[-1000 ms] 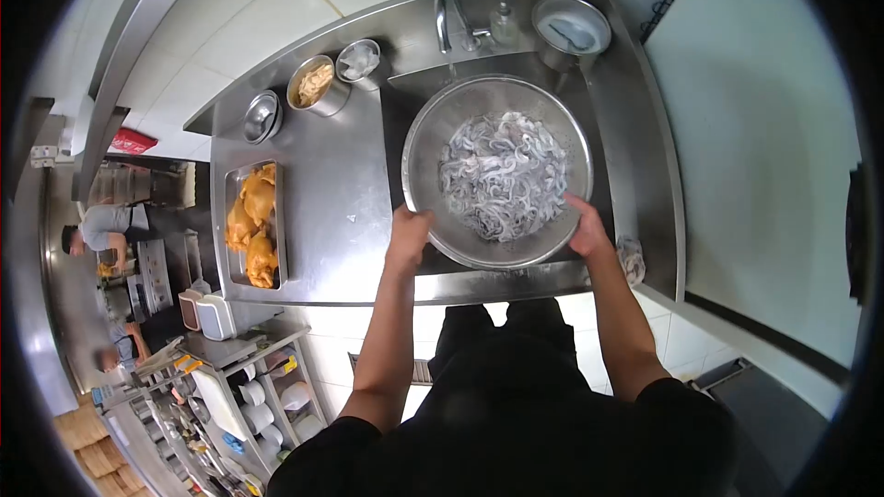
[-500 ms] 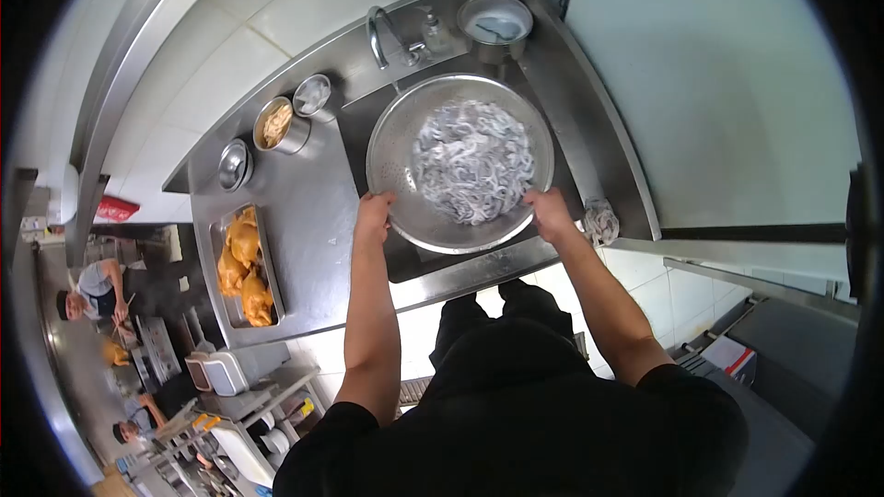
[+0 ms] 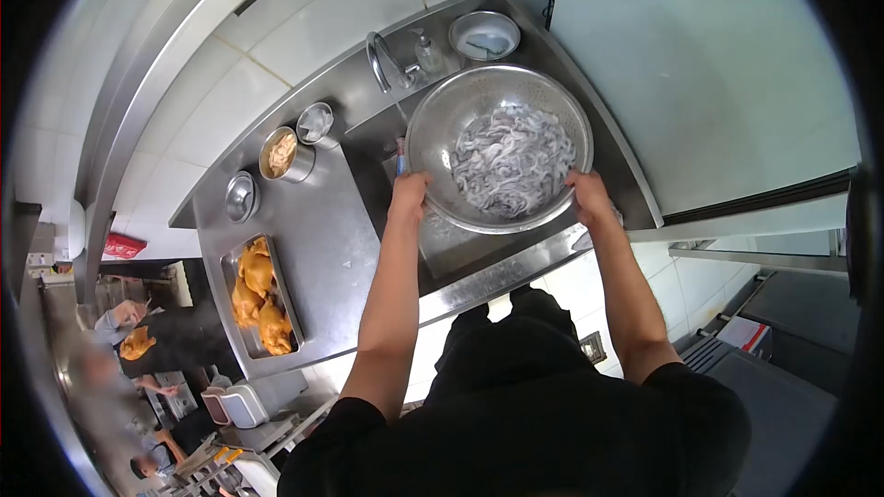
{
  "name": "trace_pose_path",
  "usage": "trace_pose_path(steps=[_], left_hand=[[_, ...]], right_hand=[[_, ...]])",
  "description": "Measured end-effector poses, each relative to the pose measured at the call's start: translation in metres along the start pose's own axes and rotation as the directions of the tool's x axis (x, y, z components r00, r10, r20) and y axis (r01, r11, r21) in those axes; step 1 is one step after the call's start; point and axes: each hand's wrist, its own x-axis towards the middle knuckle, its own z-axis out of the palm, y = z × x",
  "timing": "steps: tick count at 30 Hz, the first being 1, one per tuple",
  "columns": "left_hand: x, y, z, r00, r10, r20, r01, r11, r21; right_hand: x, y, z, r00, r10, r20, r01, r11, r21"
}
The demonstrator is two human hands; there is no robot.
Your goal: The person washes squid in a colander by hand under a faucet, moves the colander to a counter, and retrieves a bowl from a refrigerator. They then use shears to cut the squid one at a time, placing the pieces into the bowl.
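Observation:
Both of my hands grip the rim of a large perforated metal colander (image 3: 429, 143) held over the sink (image 3: 456, 253). My left hand (image 3: 411, 195) is closed on its near left edge, and my right hand (image 3: 589, 195) is closed on its near right edge. A heap of wet, slippery-looking grey-and-white strips (image 3: 514, 161) lies inside, toward the right side. Just left of the colander, a thin stream of water falls from the curved faucet (image 3: 376, 60). Something with a blue part (image 3: 401, 164) shows between the colander and my left hand.
On the left counter stand a tray (image 3: 293, 336) of whole yellow chickens (image 3: 260, 285), a metal pot (image 3: 299, 164) of pale pieces and small bowls (image 3: 242, 198). Behind the sink are a soap bottle (image 3: 428, 53) and another metal bowl (image 3: 484, 36). People work at the far left.
The colander has moved right across the sink in both hands, uncovering the sink's left part and the falling water. My view has shifted slightly.

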Motion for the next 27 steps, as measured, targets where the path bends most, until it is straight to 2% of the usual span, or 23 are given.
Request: trace_pose_path(steps=[2,5,9,12,14,15,16,18,19,21,22,24,26,27], left_hand=[[0.000,0.010,0.004,1.000,0.006,0.023,-0.006,1.000,-0.026],[0.009,0.010,-0.005,0.998,0.023,0.055,-0.023,1.000,0.003],[0.007,-0.008,-0.019,0.994,0.070,0.083,-0.075,0.996,0.054],[-0.008,-0.002,-0.023,0.987,0.096,0.132,-0.117,0.980,0.163],[-0.007,-0.001,-0.027,0.979,0.118,0.166,-0.153,0.963,0.221],[-0.003,-0.002,-0.031,0.974,0.134,0.181,-0.175,0.957,0.231],[0.000,0.000,-0.035,0.968,0.153,0.198,-0.199,0.950,0.240],[0.012,0.010,-0.044,0.978,-0.020,0.209,-0.050,0.945,0.323],[0.015,0.014,-0.047,0.971,-0.113,0.210,0.029,0.929,0.369],[0.031,0.023,-0.040,0.981,0.056,0.185,-0.136,0.881,0.453],[0.042,0.027,-0.034,0.973,0.142,0.180,-0.214,0.844,0.492],[0.092,0.015,-0.014,0.910,0.342,0.234,-0.413,0.695,0.588],[0.113,0.032,0.030,0.893,0.370,0.257,-0.433,0.549,0.715],[0.111,0.057,0.054,0.919,0.317,0.234,-0.369,0.485,0.792]], right_hand=[[-0.009,-0.006,0.011,1.000,-0.022,0.009,0.022,0.999,-0.026],[-0.019,0.020,0.019,0.995,-0.097,0.022,0.089,0.965,0.245],[-0.031,0.058,0.009,0.998,-0.048,0.027,0.042,0.982,0.185],[-0.043,0.075,-0.001,0.971,0.160,0.175,-0.210,0.923,0.322],[-0.040,0.085,-0.010,0.888,0.299,0.349,-0.399,0.878,0.264],[-0.046,0.085,-0.004,0.879,0.361,0.312,-0.446,0.855,0.265],[-0.051,0.089,-0.002,0.903,0.310,0.296,-0.380,0.899,0.217],[-0.061,0.093,0.003,0.936,0.241,0.258,-0.294,0.936,0.195],[-0.069,0.098,0.007,0.952,0.252,0.175,-0.284,0.939,0.194],[-0.078,0.112,0.009,0.968,0.252,0.008,-0.249,0.951,0.184],[-0.084,0.110,0.011,0.945,0.297,-0.140,-0.275,0.949,0.157],[-0.089,0.106,-0.004,0.976,0.215,-0.041,-0.206,0.964,0.166],[-0.085,0.101,-0.013,0.964,0.252,-0.081,-0.246,0.966,0.081],[-0.082,0.098,-0.016,0.959,0.264,-0.101,-0.262,0.964,0.036]])
